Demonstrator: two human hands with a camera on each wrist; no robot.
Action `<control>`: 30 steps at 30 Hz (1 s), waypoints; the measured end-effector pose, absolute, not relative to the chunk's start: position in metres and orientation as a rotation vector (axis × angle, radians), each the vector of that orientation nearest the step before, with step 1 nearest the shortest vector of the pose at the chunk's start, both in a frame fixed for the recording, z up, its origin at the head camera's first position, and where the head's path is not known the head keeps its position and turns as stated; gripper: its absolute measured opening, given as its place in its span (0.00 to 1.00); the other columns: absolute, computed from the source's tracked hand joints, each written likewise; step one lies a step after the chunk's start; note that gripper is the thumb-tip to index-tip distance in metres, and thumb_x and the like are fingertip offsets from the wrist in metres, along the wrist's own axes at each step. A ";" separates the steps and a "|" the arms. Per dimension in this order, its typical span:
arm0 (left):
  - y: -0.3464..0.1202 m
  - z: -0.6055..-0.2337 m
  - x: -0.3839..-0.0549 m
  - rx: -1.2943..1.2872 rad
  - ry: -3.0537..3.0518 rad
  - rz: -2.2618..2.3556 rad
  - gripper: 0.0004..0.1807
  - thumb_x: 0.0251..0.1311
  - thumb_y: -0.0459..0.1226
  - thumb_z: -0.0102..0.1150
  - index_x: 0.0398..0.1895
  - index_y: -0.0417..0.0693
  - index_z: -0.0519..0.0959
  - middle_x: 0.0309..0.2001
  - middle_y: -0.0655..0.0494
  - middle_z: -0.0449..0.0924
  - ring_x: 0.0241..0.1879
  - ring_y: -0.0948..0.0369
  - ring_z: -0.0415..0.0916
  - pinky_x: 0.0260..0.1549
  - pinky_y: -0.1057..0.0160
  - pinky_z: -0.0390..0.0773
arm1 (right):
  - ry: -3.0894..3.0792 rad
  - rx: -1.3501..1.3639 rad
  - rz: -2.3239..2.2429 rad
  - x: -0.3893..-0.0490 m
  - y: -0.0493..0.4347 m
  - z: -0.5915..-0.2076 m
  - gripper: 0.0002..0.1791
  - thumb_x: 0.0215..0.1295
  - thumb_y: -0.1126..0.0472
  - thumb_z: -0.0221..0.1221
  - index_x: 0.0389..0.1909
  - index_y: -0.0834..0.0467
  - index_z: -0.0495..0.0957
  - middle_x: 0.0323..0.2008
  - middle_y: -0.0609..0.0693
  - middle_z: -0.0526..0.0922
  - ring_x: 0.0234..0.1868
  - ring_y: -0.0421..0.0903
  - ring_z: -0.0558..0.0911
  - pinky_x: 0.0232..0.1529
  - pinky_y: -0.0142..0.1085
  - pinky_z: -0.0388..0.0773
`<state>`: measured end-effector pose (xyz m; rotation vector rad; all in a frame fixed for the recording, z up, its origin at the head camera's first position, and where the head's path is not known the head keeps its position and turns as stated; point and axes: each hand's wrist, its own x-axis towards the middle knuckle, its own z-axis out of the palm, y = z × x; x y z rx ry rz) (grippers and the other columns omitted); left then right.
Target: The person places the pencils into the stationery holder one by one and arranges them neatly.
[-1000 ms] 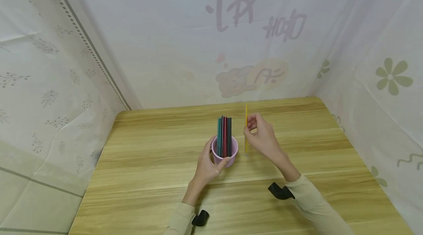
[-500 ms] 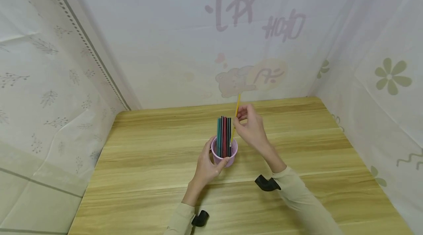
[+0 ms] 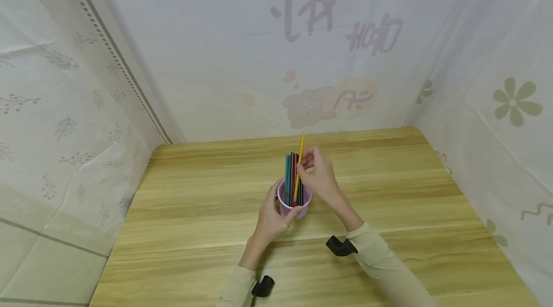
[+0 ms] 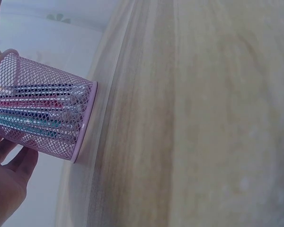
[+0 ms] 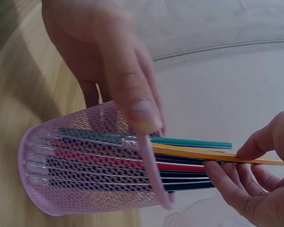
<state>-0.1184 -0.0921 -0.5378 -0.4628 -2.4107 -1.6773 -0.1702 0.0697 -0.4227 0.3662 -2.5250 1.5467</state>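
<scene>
A pink mesh pencil cup (image 3: 307, 202) stands on the wooden table, holding several pencils (image 3: 287, 172) in teal, red and black. My left hand (image 3: 270, 216) grips the cup around its rim and side, thumb at the near edge. My right hand (image 3: 318, 176) pinches a yellow pencil (image 3: 301, 146) between thumb and fingers. That pencil leans a little, its eraser end inside the cup's mouth among the others. In the right wrist view the eraser end shows just within the rim (image 5: 154, 172). Through the mesh in the left wrist view, the lower ends of the pencils (image 4: 42, 101) show.
The wooden table (image 3: 194, 192) reaches back to a white printed curtain (image 3: 216, 81), with more curtain on both sides. A black curved piece (image 3: 341, 246) sits at the right sleeve, and a similar black piece (image 3: 263, 287) at the left one.
My right hand has carried the yellow pencil leftward from beside the cup to over it, then lowered its eraser end into the mouth. The left hand and cup have stayed in place.
</scene>
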 end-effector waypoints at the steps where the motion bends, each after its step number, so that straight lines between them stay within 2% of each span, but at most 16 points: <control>1: -0.092 -0.538 -0.118 -0.459 -2.412 -1.681 0.49 0.56 0.46 0.74 0.78 0.52 0.58 0.68 0.53 0.72 0.66 0.55 0.73 0.66 0.49 0.75 | -2.530 0.366 1.543 -0.169 0.069 -0.425 0.15 0.62 0.73 0.62 0.48 0.67 0.71 0.38 0.60 0.81 0.38 0.52 0.83 0.38 0.35 0.86; 11: -0.091 -0.536 -0.118 -0.457 -2.419 -1.673 0.48 0.57 0.46 0.73 0.77 0.47 0.58 0.67 0.50 0.72 0.65 0.53 0.73 0.64 0.47 0.77 | -2.549 0.387 1.509 -0.162 0.066 -0.439 0.15 0.61 0.73 0.62 0.47 0.67 0.71 0.37 0.59 0.81 0.37 0.51 0.82 0.39 0.38 0.86; 24: -0.091 -0.536 -0.119 -0.447 -2.430 -1.691 0.49 0.56 0.46 0.73 0.78 0.46 0.58 0.68 0.49 0.72 0.65 0.52 0.73 0.65 0.48 0.76 | -2.591 0.320 1.516 -0.160 0.076 -0.441 0.14 0.63 0.72 0.62 0.48 0.66 0.72 0.38 0.60 0.82 0.38 0.52 0.84 0.39 0.39 0.87; 30: -0.094 -0.533 -0.117 -0.442 -2.541 -1.612 0.51 0.60 0.50 0.68 0.80 0.41 0.51 0.73 0.43 0.65 0.70 0.47 0.68 0.70 0.44 0.70 | -2.614 0.327 1.512 -0.159 0.081 -0.441 0.14 0.63 0.71 0.62 0.48 0.66 0.73 0.38 0.58 0.82 0.39 0.51 0.83 0.40 0.37 0.86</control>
